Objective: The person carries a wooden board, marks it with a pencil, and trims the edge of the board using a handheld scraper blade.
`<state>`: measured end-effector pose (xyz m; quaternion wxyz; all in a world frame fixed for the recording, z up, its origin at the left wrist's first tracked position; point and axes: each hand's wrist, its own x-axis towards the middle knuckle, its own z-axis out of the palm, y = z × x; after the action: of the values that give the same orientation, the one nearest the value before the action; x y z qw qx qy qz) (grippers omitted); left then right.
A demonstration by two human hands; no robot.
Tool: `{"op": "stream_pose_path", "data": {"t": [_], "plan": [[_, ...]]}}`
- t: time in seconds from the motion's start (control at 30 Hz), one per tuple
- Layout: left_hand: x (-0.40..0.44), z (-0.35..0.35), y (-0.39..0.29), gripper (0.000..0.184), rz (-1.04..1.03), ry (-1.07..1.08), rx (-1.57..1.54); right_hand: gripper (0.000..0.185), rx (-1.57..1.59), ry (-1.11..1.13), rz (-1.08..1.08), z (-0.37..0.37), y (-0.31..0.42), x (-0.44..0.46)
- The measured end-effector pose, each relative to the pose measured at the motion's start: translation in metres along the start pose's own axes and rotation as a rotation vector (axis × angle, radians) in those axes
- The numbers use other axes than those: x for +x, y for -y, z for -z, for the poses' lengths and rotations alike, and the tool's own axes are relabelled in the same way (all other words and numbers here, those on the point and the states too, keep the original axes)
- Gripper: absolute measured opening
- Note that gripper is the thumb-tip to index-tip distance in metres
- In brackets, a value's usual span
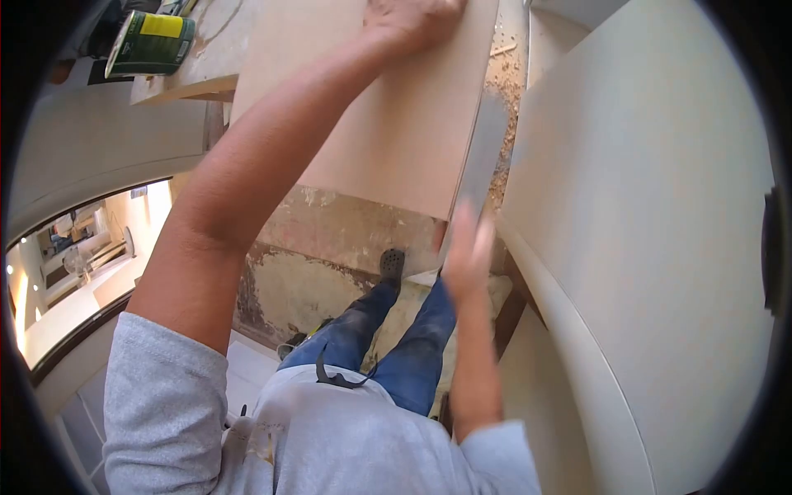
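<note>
My left hand (417, 21) rests on a flat light-brown wooden board (396, 124) at the top of the view. The frame's edge cuts off most of its fingers, so I cannot tell how they lie. Along the board's right edge runs a broad grey blade, blurred, which looks like a hand saw (485, 140). My right hand (469, 256) is at the near end of that blade, closed around where its handle would be. Motion smears the fingers and hides the handle itself.
Wood chips (507, 87) lie in a strip right of the blade. A large pale panel (643, 206) stands close on the right. A dark green tin with a yellow label (153, 45) lies at the upper left. The worn floor (305, 289) shows below the board.
</note>
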<state>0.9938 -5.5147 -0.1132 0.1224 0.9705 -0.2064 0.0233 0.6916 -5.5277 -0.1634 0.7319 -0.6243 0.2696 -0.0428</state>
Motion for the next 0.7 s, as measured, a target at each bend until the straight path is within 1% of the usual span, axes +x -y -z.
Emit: {"op": "stream_pose_path", "data": {"t": [0.03,0.1,0.13,0.2,0.23,0.3,0.37,0.43,0.5,0.53,0.6,0.63,0.67,0.7], "plan": [[0.001,0.002,0.002,0.065,0.005,-0.012,0.000,0.046,0.229,0.044,-0.180,-0.001,-0.008,-0.046],[0.001,-0.001,0.000,0.066,-0.006,-0.027,0.004,0.033,0.191,0.033,-0.049,0.011,-0.026,-0.082],[0.001,0.001,0.000,0.066,0.008,0.009,0.000,0.033,0.188,0.025,-0.038,0.014,-0.022,-0.078],[0.000,-0.001,0.002,0.066,-0.008,-0.007,-0.007,0.031,0.271,-0.028,-0.117,0.021,-0.014,-0.045],[0.002,0.002,0.000,0.066,-0.017,-0.004,0.002,0.031,0.273,-0.027,-0.104,0.022,-0.012,-0.025],[0.004,0.006,-0.002,0.066,-0.002,0.008,0.004,0.036,-0.065,-0.050,0.142,0.014,-0.013,0.019],[0.002,0.008,-0.006,0.066,0.011,0.037,0.002,0.040,-0.047,-0.073,0.165,0.002,0.019,0.068],[0.001,0.009,-0.005,0.066,0.013,0.027,-0.013,0.050,-0.132,-0.143,0.271,0.000,0.041,0.122],[-0.001,0.009,-0.004,0.066,0.012,0.023,-0.013,0.052,-0.133,-0.122,0.259,-0.002,0.065,0.160],[-0.001,0.009,-0.004,0.066,0.005,0.013,-0.021,0.052,-0.135,-0.119,0.255,-0.003,0.063,0.154],[0.000,0.003,-0.001,0.065,0.008,0.012,-0.012,0.044,-0.127,-0.105,0.115,-0.003,0.054,0.113],[0.001,0.001,0.000,0.065,-0.002,-0.006,0.000,0.043,-0.060,-0.127,0.229,-0.005,0.013,0.075],[0.003,0.002,0.003,0.065,0.003,-0.014,0.001,0.040,0.139,-0.073,0.155,-0.007,-0.017,0.028],[0.002,0.004,0.003,0.065,0.003,-0.005,0.000,0.038,0.179,-0.034,0.050,-0.007,-0.007,-0.010]]}}
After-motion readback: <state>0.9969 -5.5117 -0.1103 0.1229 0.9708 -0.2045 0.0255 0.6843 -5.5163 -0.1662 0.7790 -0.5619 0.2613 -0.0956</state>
